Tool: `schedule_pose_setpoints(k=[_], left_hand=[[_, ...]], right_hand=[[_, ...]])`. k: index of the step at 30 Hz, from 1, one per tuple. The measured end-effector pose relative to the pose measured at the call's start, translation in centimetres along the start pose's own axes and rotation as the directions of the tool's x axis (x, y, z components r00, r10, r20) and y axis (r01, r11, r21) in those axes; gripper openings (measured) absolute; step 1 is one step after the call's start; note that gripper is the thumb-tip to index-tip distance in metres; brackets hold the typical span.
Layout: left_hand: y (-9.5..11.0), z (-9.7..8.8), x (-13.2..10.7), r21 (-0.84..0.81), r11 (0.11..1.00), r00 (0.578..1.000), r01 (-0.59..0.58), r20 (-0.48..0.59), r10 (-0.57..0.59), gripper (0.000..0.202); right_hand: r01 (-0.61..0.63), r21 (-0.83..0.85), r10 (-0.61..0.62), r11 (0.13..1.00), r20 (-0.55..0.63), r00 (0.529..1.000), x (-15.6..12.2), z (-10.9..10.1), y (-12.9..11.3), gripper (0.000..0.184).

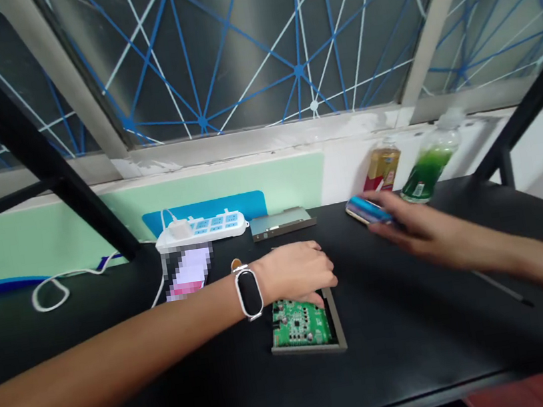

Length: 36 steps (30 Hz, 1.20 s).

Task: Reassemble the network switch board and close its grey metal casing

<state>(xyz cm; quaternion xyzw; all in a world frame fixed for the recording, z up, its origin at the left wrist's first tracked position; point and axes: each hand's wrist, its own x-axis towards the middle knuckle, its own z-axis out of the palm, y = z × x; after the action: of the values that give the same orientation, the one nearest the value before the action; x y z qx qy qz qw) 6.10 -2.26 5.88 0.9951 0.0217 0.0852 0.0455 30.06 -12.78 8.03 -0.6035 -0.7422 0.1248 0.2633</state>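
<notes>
My left hand [297, 272], with a white-banded watch on its wrist, reaches over a shallow metal case [338, 329]. Its fingers curl down at the case's far right side and the thumb lies over the green circuit board [298, 324] inside. The hand covers the far part of the board. Farther right, my right hand [407, 215] grips a flat, phone-like object [367, 209] with a shiny blue-purple top, near the back of the black table. A thin rod with a dark tip [506, 288] lies partly under my right forearm.
A metal cover plate [283, 223] lies at the back beside a white power strip [202, 229]. A blurred-out phone [190, 269] and a white cable [51, 291] are to the left. An amber bottle [382, 168] and a green-labelled bottle [428, 164] stand against the wall.
</notes>
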Motion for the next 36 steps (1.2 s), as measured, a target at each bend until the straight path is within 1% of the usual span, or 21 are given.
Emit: schedule_pose_setpoints(k=[1, 3, 5, 8, 10, 13, 15, 16, 18, 19, 20, 22, 25, 27, 29, 31, 32, 33, 34, 35, 36], left_hand=[[-0.1, 0.0, 0.5, 0.049, 0.996, 0.996, -0.078, 0.057, 0.075, 0.025], [-0.4, 0.0, 1.1, 0.15, 0.963, 0.965, -0.224, 0.173, 0.198, 0.025], [-0.7, 0.0, 0.9, 0.26, 0.937, 0.961, -0.234, 0.207, 0.182, 0.028], [-0.9, 0.0, -0.7, 0.392, 0.912, 0.978, -0.118, 0.207, 0.037, 0.035], [-0.9, 0.2, -2.2, 0.412, 0.911, 0.984, 0.014, 0.157, -0.086, 0.038], [-0.9, 0.9, -4.1, 0.293, 0.926, 0.964, 0.238, 0.047, -0.263, 0.041], [-0.8, 1.6, -4.9, 0.146, 0.921, 0.931, 0.361, -0.007, -0.364, 0.04], [-0.8, 2.0, -5.2, 0.077, 0.911, 0.914, 0.405, -0.028, -0.404, 0.037], [-0.6, 2.5, -5.5, -0.024, 0.892, 0.89, 0.451, -0.065, -0.452, 0.032], [-0.5, 2.6, -5.7, -0.053, 0.885, 0.881, 0.462, -0.087, -0.465, 0.031], [-0.4, 2.6, -5.9, -0.069, 0.879, 0.872, 0.472, -0.109, -0.477, 0.03], [0.0, 2.2, -6.4, -0.093, 0.856, 0.843, 0.509, -0.145, -0.517, 0.028], [0.3, 1.1, -7.4, -0.212, 0.775, 0.755, 0.596, -0.182, -0.63, 0.027], [0.2, 0.6, -8.1, -0.387, 0.698, 0.668, 0.603, -0.234, -0.706, 0.03], [-0.3, 0.5, -8.7, -0.579, 0.599, 0.564, 0.552, -0.27, -0.781, 0.038], [-0.9, 0.7, -9.0, -0.754, 0.469, 0.488, 0.46, -0.226, -0.843, 0.04], [-1.0, 0.9, -9.1, -0.832, 0.389, 0.465, 0.395, -0.185, -0.866, 0.036], [-1.2, 1.1, -9.1, -0.901, 0.301, 0.448, 0.312, -0.14, -0.883, 0.032], [-1.2, 1.2, -9.0, -0.954, 0.211, 0.428, 0.215, -0.102, -0.898, 0.028], [-1.2, 1.3, -8.8, -0.986, 0.124, 0.404, 0.113, -0.068, -0.912, 0.026], [-1.0, 1.5, -8.7, -0.999, 0.048, 0.376, 0.019, -0.037, -0.926, 0.025]], right_hand=[[-0.024, -0.039, 0.026, 0.999, 0.054, 0.998, 0.5, 1.4, 0.9, 0.046], [-0.043, -0.142, 0.056, 0.989, 0.092, 0.994, 1.9, 3.9, 2.1, 0.042], [-0.02, -0.307, 0.071, 0.952, 0.157, 0.985, 3.3, 5.9, 2.7, 0.04], [0.03, -0.565, 0.098, 0.825, 0.195, 0.976, 4.8, 8.0, 2.7, 0.043], [0.063, -0.627, 0.088, 0.776, 0.206, 0.974, 5.3, 8.8, 2.6, 0.045], [0.095, -0.645, 0.062, 0.758, 0.216, 0.974, 5.9, 9.3, 2.3, 0.05], [0.108, -0.66, 0.029, 0.744, 0.193, 0.981, 6.8, 9.3, 1.9, 0.055], [0.125, -0.662, -0.012, 0.739, 0.172, 0.985, 7.4, 9.2, 1.7, 0.056], [0.195, -0.634, -0.134, 0.748, 0.144, 0.98, 9.3, 9.4, 1.3, 0.053], [0.249, -0.6, -0.194, 0.76, 0.155, 0.969, 10.4, 9.7, 1.2, 0.051], [0.292, -0.55, -0.228, 0.782, 0.183, 0.956, 11.5, 10.0, 1.1, 0.049], [0.313, -0.455, -0.223, 0.834, 0.241, 0.945, 13.7, 11.0, 1.0, 0.04], [0.31, -0.383, -0.224, 0.87, 0.253, 0.941, 16.0, 12.3, 1.2, 0.024], [0.277, -0.352, -0.22, 0.894, 0.194, 0.956, 16.8, 12.2, 1.2, 0.018], [0.221, -0.336, -0.203, 0.916, 0.088, 0.975, 17.2, 11.0, 1.1, 0.017], [0.135, -0.263, -0.162, 0.955, -0.085, 0.983, 16.9, 8.7, 0.9, 0.024], [0.07, -0.061, -0.084, 0.996, -0.263, 0.961, 16.5, 7.4, 0.7, 0.026], [0.025, 0.176, 0.051, 0.984, -0.413, 0.909, 15.8, 6.2, 0.5, 0.029], [0.01, 0.255, 0.112, 0.967, -0.46, 0.881, 14.9, 5.1, 0.3, 0.033], [0.006, 0.311, 0.149, 0.951, -0.472, 0.869, 13.6, 4.3, 0.0, 0.035], [0.01, 0.431, 0.205, 0.902, -0.451, 0.869, 12.2, 4.0, -0.4, 0.037]])
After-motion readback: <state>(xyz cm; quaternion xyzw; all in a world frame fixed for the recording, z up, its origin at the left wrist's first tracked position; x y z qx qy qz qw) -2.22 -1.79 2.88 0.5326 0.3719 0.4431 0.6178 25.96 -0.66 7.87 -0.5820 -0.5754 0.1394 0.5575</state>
